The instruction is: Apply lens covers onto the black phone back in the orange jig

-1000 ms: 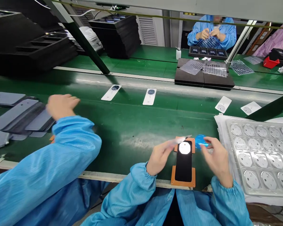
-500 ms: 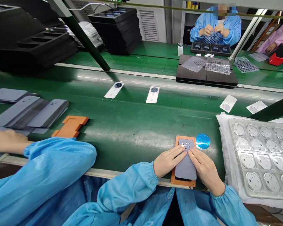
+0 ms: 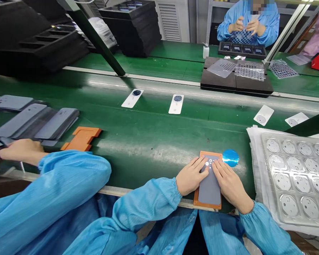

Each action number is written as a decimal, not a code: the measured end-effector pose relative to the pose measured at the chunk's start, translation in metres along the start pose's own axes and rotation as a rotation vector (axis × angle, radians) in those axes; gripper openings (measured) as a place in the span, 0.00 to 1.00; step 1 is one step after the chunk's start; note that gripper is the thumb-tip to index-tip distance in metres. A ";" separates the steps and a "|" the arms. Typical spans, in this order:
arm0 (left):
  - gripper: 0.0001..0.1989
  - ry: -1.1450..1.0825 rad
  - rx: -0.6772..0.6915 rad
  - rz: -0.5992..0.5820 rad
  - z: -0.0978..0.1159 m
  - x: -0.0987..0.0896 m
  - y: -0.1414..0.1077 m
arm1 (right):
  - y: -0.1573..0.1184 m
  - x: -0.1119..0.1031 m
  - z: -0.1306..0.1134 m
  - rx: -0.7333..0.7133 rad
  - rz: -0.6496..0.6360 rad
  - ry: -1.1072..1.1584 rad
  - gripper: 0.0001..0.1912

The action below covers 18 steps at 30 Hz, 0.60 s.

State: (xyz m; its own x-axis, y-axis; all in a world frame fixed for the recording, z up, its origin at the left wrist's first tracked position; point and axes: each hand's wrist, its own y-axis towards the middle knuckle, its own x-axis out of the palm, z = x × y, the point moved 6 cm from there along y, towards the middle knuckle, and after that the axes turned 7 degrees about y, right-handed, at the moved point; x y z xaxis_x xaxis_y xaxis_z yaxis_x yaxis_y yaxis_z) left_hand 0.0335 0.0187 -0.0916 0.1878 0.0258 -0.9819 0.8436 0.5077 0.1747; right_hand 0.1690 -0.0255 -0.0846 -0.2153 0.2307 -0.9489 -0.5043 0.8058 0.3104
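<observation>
A grey phone back panel (image 3: 209, 189) with small camera holes at its top lies in an orange fixture (image 3: 196, 200) near the bench's front edge. My left hand (image 3: 191, 175) rests on the panel's left upper side, fingers extended across it by the holes. Flat along the right upper side lies my right hand (image 3: 230, 182), its fingers straight and close together. Both hands touch the panel and partly cover its edges. Right beside the fixture's top corner is a shiny blue film disc (image 3: 230, 158).
At right, a clear tray (image 3: 278, 219) holds rows of round pieces. White cards (image 3: 176, 108) lie along the green belt. A co-worker's hand (image 3: 22, 150) is at left near stacked grey panels (image 3: 51, 124) and another orange fixture (image 3: 81, 139). Another person (image 3: 248, 28) works opposite.
The panel's lower end has settled into the fixture; the dark gap there is gone. My fingers now lie flatter on it. The co-worker's left-side hand has come further into view.
</observation>
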 end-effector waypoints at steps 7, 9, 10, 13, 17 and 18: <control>0.23 0.153 0.018 -0.047 0.008 0.000 -0.006 | -0.004 0.003 -0.006 0.062 -0.133 -0.008 0.29; 0.22 0.152 0.011 -0.028 0.010 0.000 -0.010 | -0.008 0.001 -0.008 0.050 -0.133 0.000 0.30; 0.22 0.149 0.011 -0.018 0.011 -0.001 -0.012 | -0.010 0.000 -0.009 0.044 -0.129 0.004 0.30; 0.22 0.139 0.020 -0.013 0.014 -0.004 -0.016 | -0.016 -0.002 -0.013 0.036 -0.125 0.018 0.30; 0.22 0.111 0.021 -0.031 0.016 -0.009 -0.014 | -0.017 -0.003 -0.015 0.052 -0.150 0.048 0.30; 0.22 0.101 0.022 -0.039 0.015 -0.009 -0.014 | -0.016 -0.003 -0.015 0.055 -0.154 0.055 0.30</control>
State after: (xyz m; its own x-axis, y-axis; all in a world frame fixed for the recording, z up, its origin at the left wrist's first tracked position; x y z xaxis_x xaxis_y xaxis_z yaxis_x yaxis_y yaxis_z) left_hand 0.0281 -0.0018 -0.0842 0.1044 0.0935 -0.9901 0.8603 0.4910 0.1371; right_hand 0.1654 -0.0472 -0.0862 -0.1853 0.0734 -0.9799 -0.4883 0.8585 0.1566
